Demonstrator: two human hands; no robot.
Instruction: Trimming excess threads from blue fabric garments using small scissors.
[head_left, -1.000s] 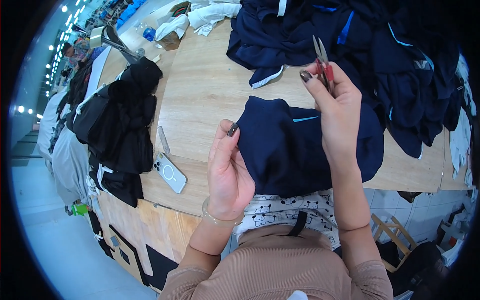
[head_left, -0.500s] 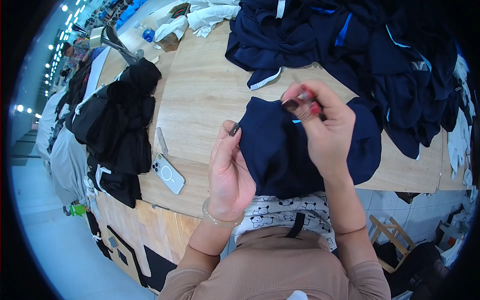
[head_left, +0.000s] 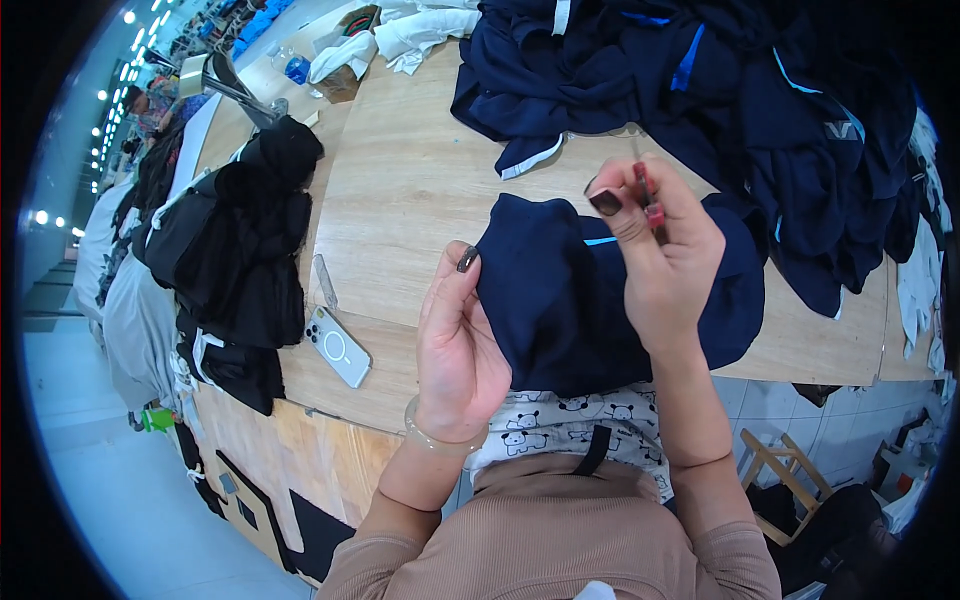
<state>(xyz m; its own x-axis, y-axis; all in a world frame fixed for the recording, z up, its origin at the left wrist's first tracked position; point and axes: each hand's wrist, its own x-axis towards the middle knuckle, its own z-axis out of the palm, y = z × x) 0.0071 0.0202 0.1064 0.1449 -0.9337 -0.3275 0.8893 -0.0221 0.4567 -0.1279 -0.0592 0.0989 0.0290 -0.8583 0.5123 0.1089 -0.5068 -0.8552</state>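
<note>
A dark navy garment [head_left: 560, 290] with a thin light blue line lies at the near edge of the wooden table [head_left: 410, 190]. My left hand [head_left: 455, 345] pinches its left edge between thumb and fingers. Above the garment, my right hand [head_left: 660, 260] is closed on small red-handled thread snips [head_left: 648, 195], their metal tip pointing up and away from me. The cloth under my right palm is hidden.
A big heap of navy garments [head_left: 760, 90] covers the far right of the table. Black clothes [head_left: 240, 240] are piled at the left edge. A white phone [head_left: 338, 346] and a clear ruler [head_left: 322, 282] lie near my left hand. White cloth [head_left: 400, 35] lies far back.
My right hand dropped with the snips toward the garment, then rose slightly again. My left hand kept its pinch on the garment's edge.
</note>
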